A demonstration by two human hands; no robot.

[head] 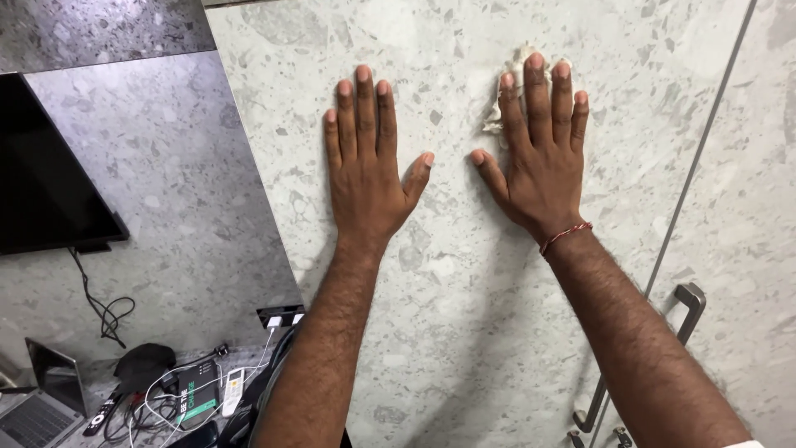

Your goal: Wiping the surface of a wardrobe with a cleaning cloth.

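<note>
A big pale stone-look panel (464, 315) fills most of the view. It is light grey with darker specks, flat and smooth, and it looks hard and stiff. A thin seam (705, 141) runs down its right side, and a dark metal bar handle (684, 319) sits low beside that seam. To the left is a darker speckled wall (166, 191) with a black flat screen (46, 178) on it. Below that, a desk (99, 369) holds a laptop (37, 402), white and black cables (170, 390) and a remote (234, 390). The left hand (365, 170) lies flat on the panel with its fingers spread out straight, holding nothing. The right hand (539, 158) is also flat and open, with a red thread band (565, 236) on the wrist. Under its fingers it presses a small white cloth (506, 95) against the panel, up near the top. The cloth is crumpled, soft and light, so it should bunch up easily and slide on the smooth face. A flat palm or a pinch on its loose edge looks like the best hold.
</note>
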